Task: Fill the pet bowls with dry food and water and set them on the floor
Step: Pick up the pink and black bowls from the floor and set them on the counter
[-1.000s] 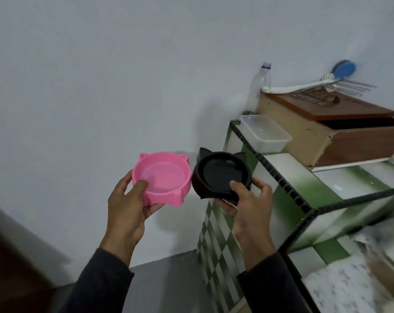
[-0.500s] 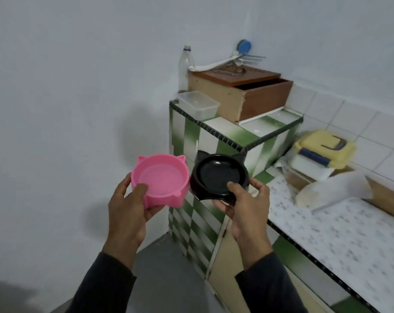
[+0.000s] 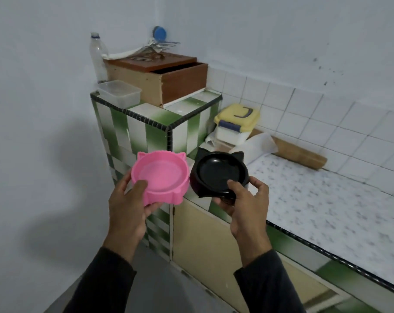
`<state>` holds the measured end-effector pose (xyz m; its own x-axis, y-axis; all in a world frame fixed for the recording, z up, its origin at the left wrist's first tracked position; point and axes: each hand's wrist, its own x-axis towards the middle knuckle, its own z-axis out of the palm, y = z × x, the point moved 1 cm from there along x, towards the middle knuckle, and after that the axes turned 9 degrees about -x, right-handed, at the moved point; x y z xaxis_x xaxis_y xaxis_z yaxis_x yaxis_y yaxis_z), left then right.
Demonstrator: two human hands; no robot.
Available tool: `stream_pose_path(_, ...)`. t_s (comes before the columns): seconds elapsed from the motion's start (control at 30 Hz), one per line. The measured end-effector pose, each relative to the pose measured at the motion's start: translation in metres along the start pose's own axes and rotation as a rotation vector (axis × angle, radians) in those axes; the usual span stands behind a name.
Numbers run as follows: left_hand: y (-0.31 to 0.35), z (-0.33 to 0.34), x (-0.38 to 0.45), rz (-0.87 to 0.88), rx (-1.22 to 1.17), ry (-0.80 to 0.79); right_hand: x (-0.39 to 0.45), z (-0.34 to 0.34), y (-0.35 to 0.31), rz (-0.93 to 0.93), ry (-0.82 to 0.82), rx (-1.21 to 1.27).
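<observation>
Head: left hand [image 3: 127, 206] grips pink bowl [image 3: 161, 175]; right hand [image 3: 248, 208] black bowl [image 3: 218, 173].

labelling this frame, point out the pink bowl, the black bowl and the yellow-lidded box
pink bowl [image 3: 161, 175], head view, on its inner floor.
black bowl [image 3: 218, 172], head view, on its inner floor.
yellow-lidded box [image 3: 236, 117], head view, on the yellow lid.

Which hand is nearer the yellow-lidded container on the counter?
Right. The right hand, gripping the black bowl, is just below the yellow-lidded container; the left hand, holding the pink bowl, is farther left.
</observation>
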<state>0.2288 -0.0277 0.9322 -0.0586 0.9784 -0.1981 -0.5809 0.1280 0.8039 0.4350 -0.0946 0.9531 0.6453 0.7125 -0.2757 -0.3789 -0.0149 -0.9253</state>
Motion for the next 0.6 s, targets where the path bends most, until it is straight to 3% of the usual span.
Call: stream_pose_path(0.6, -0.175, 0.159, -0.173, -0.180, 0.088, -0.233, -0.035, -0.304, -0.066, -0.091, 0.299, 0.110)
